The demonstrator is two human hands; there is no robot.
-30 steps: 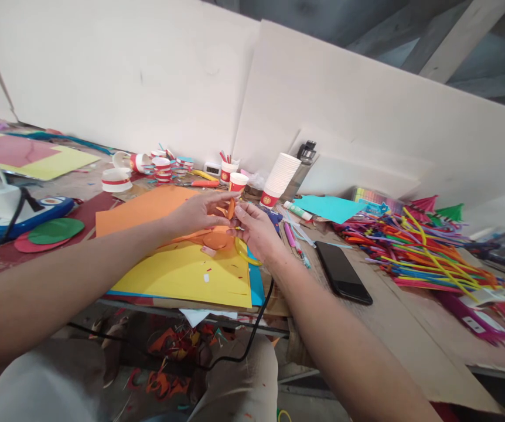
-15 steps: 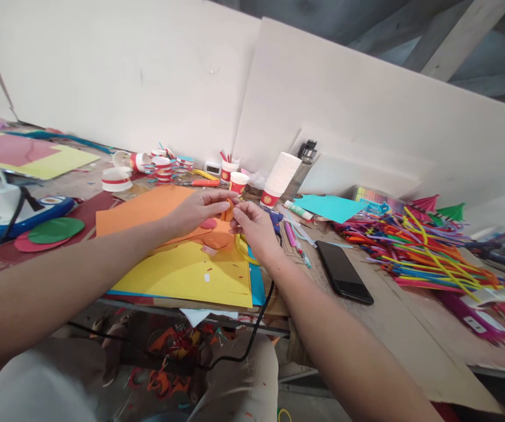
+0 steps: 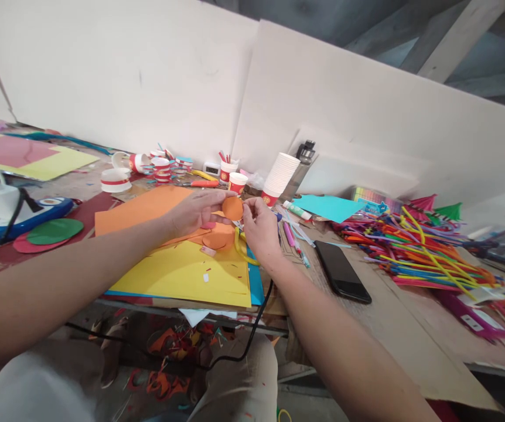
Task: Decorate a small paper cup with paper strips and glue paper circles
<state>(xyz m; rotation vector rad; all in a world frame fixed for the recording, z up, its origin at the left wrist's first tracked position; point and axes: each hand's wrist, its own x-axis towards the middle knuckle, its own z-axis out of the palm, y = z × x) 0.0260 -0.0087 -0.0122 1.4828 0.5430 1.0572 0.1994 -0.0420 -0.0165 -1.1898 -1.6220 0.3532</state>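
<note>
My right hand [image 3: 261, 228] pinches a small orange paper circle [image 3: 232, 208] by its right edge, with the flat face turned toward me. On the other side of the circle, my left hand [image 3: 200, 210] has its fingers and thumb apart, close around the left edge; I cannot make out whether it touches. Below the hands another orange paper circle [image 3: 218, 238] lies on a sheet of yellow paper [image 3: 182, 272]. A larger orange sheet [image 3: 136, 206] is partly covered by my left forearm. A yellow loop [image 3: 241, 249] sits just under my right hand.
Stacked paper cups [image 3: 280, 176] and a bottle [image 3: 300, 171] stand at the back. To the right lie a black phone [image 3: 343, 271] and a heap of coloured pipe cleaners [image 3: 415, 249]. Green [image 3: 55, 231] and pink paper circles lie left, beside a blue power strip [image 3: 28, 217]. A black cable [image 3: 252, 343] hangs over the front edge.
The orange circle, earlier bent or edge-on between both hands, now shows its flat round face. My left fingers have spread away from it, while my right hand keeps its pinch.
</note>
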